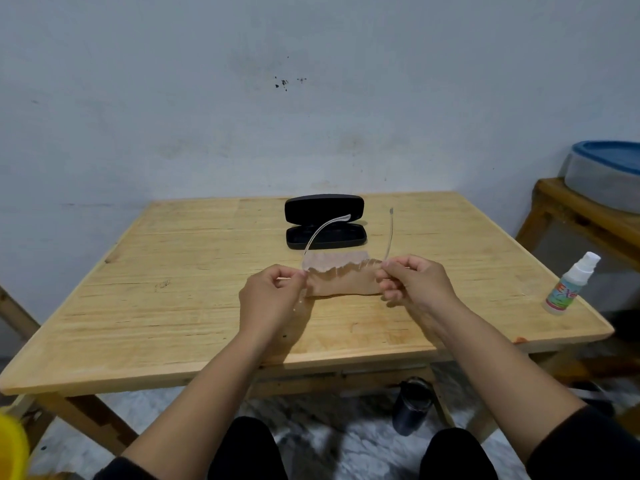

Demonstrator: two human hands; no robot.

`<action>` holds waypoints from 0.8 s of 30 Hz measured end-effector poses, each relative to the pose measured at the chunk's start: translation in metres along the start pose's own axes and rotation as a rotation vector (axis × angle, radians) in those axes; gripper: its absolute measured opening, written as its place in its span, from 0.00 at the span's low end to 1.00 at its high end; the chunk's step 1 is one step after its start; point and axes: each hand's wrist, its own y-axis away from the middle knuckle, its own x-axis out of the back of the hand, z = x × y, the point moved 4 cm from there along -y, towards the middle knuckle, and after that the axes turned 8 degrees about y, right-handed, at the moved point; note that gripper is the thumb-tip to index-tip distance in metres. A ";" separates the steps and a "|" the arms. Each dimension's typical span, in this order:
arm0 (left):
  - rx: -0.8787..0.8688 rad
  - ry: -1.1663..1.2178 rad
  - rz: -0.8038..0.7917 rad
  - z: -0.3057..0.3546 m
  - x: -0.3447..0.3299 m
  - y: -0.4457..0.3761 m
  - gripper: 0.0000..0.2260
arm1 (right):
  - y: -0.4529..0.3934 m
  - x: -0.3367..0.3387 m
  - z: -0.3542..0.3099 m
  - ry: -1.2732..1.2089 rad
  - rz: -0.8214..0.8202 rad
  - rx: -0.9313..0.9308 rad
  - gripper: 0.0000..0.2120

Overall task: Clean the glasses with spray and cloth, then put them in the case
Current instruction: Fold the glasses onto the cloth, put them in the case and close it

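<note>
Above table (173, 306), hands (273, 296) pinch glasses (389, 233).

Clear-framed glasses (346, 265) held aloft (temples unfolded), tan cloth (341, 284) beneath, black case (325, 221) open behind, spray bottle (571, 282) upright at table's right edge

Left hand (273, 292): raised in front of the body, back of hand to the camera, fingers curled, thumb and forefinger pinched together at its inner side.
Right hand (412, 284): level with the left, well apart from it, fingers curled inward, thumb and forefinger pinched at its inner side.
Forearms: both bare, reaching forward and converging slightly.
Sleeves: dark, pushed up near the elbows at the lower frame edge.
Wrists: roughly straight.
</note>
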 end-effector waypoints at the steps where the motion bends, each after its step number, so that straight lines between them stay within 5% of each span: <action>1: 0.037 0.036 0.020 0.000 -0.003 -0.004 0.07 | -0.002 -0.003 0.000 -0.032 0.019 -0.025 0.05; 5: 0.175 0.125 0.023 -0.005 -0.016 -0.015 0.02 | -0.007 -0.016 0.002 -0.179 -0.040 -0.071 0.08; 9: 0.215 0.116 -0.005 -0.009 -0.019 -0.019 0.03 | -0.010 -0.021 0.002 0.045 -0.096 -0.005 0.13; 20: -0.026 -0.138 0.063 -0.009 0.014 -0.043 0.05 | -0.025 0.027 0.001 0.214 0.076 0.053 0.06; 24: -0.047 -0.246 -0.040 -0.008 0.008 -0.073 0.05 | -0.062 0.029 -0.006 0.230 0.072 0.069 0.04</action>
